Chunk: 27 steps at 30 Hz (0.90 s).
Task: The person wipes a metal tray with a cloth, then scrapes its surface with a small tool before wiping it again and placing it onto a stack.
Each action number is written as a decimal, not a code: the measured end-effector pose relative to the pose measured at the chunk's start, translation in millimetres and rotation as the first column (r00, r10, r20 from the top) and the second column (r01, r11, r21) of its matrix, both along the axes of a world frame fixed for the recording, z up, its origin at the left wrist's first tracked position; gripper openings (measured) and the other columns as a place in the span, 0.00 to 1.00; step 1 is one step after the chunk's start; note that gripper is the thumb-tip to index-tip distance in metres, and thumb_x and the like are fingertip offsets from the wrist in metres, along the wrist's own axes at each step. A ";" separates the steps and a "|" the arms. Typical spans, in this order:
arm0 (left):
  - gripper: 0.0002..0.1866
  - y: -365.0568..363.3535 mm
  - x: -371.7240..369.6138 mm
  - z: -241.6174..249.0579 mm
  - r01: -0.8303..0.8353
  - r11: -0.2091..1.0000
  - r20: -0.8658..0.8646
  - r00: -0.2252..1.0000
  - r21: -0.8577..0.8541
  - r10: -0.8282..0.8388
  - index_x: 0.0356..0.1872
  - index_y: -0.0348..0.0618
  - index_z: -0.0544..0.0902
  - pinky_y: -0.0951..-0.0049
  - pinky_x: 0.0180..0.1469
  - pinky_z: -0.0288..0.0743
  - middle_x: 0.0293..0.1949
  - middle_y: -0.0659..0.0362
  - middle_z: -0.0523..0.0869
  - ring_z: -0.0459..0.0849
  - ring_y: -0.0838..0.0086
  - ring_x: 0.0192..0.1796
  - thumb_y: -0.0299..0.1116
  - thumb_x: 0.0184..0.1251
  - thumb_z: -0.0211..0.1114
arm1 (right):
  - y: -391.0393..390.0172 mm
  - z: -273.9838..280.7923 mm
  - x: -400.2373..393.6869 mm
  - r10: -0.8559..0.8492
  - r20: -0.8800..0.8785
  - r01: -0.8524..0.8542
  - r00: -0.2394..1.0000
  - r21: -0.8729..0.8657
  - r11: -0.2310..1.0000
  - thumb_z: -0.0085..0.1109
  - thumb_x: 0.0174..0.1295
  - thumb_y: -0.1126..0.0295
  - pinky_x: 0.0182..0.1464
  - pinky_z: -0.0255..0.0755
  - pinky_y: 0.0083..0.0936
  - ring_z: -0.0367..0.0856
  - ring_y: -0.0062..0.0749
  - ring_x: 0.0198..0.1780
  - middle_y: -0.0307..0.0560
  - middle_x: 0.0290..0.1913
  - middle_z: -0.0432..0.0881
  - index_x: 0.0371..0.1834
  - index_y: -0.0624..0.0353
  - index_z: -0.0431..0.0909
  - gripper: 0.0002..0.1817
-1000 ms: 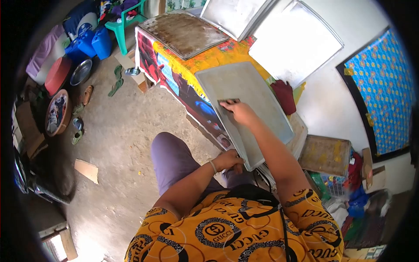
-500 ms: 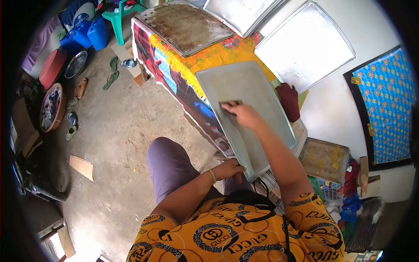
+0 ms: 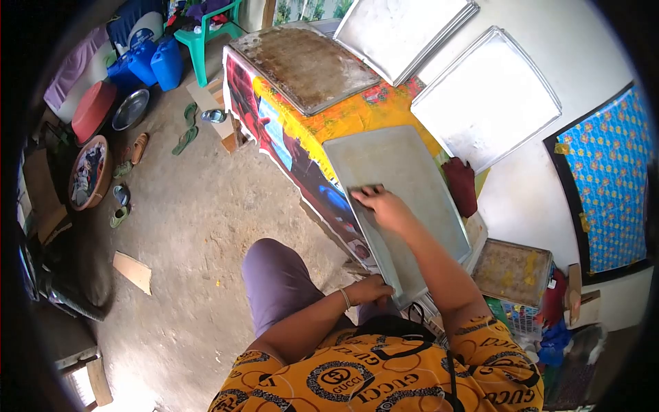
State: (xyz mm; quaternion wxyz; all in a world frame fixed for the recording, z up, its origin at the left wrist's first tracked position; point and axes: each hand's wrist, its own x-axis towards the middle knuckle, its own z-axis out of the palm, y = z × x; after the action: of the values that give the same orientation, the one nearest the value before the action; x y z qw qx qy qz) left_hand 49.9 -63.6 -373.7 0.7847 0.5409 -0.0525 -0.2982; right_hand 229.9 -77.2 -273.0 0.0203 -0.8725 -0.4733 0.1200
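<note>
While the grey tray (image 3: 405,206) is laid at a slant across the near end of the table (image 3: 357,113), in the centre of the frame, its lower corner is gripped by the left hand (image 3: 371,288), which is closed around the edge at lower centre, apparently so that the tray is kept from sliding. The right hand (image 3: 388,206) is pressed flat, fingers bent, on the tray's left half, and a small dark pad (image 3: 367,191) seems to be held beneath the fingertips; what it is exactly cannot be told. The tray overhangs the table edge towards the person's lap, which brings its whole face within reach of the arm. Five trays can be counted: the grey one under the hands, a rust-stained one (image 3: 305,58) lying flat on the table at upper centre, two pale ones (image 3: 487,99) (image 3: 405,27) leaned against the wall at upper right, probably stood up to keep them off the work surface, and a yellow-smeared one (image 3: 511,271) resting lower at right, beside the person. One dark red cloth (image 3: 463,185) is draped between the grey tray and the wall. Two blue jerrycans (image 3: 154,62) are stood at upper left beside one green chair (image 3: 213,34), with one red basin (image 3: 93,110) and one metal bowl (image 3: 130,108) on the floor beneath them. Several sandals (image 3: 185,134) are scattered on the floor at left.
</note>
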 end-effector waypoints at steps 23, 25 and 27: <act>0.17 -2.4 -0.6 1.5 0.066 0.995 0.012 0.998 -0.078 -0.066 0.33 0.30 0.80 0.73 0.34 0.78 0.22 0.53 0.85 0.85 0.70 0.26 0.39 0.67 0.55 | 83.7 1.0 42.3 -0.303 0.146 0.321 0.942 -0.117 0.940 0.53 0.55 0.74 0.46 0.76 0.42 0.83 0.49 0.44 0.57 0.41 0.83 0.38 0.60 0.82 0.10; 0.15 1.6 1.8 0.4 0.139 0.989 0.009 0.990 -0.049 -0.139 0.41 0.30 0.79 0.72 0.35 0.78 0.26 0.54 0.86 0.85 0.69 0.27 0.36 0.68 0.56 | 57.5 -10.6 96.0 -0.421 0.142 0.412 0.896 0.093 0.907 0.53 0.54 0.75 0.47 0.76 0.43 0.83 0.51 0.44 0.59 0.41 0.83 0.38 0.60 0.82 0.10; 0.15 3.9 0.3 -0.9 0.155 0.988 0.016 0.988 -0.020 -0.154 0.42 0.30 0.79 0.72 0.35 0.78 0.27 0.54 0.86 0.85 0.69 0.28 0.36 0.68 0.56 | 48.6 -0.6 106.0 -0.409 0.118 0.410 0.905 0.019 0.912 0.52 0.54 0.76 0.47 0.76 0.43 0.82 0.51 0.45 0.59 0.42 0.83 0.44 0.59 0.79 0.14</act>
State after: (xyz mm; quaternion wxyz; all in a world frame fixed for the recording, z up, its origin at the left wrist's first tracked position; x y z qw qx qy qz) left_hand 50.2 -59.7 -374.6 0.7644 0.5292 -0.1030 -0.3536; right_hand 335.9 -28.6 -273.6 0.0137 -0.9580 -0.2797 0.0622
